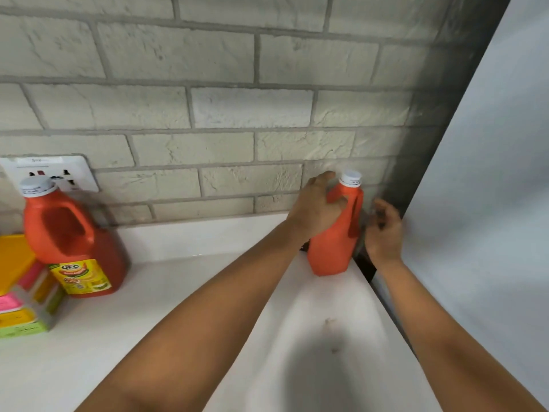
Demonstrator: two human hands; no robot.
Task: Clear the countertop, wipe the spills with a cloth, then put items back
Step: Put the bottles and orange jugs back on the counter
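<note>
An orange jug (332,248) with a white cap stands upright in the back right corner of the white countertop (178,292). My left hand (315,209) grips its upper body just left of the handle. My right hand (384,230) hovers to the right of the jug, fingers loosely curled, holding nothing and apart from it. A second, larger orange jug (74,239) with a yellow label stands at the left against the wall. A few small brown spots (331,334) mark the counter in front of the corner jug.
A stack of yellow, pink and green lidded containers (20,292) sits at the far left edge. A wall socket (59,172) is behind the left jug. A brick-pattern wall runs along the back. A pale panel (490,203) bounds the counter on the right.
</note>
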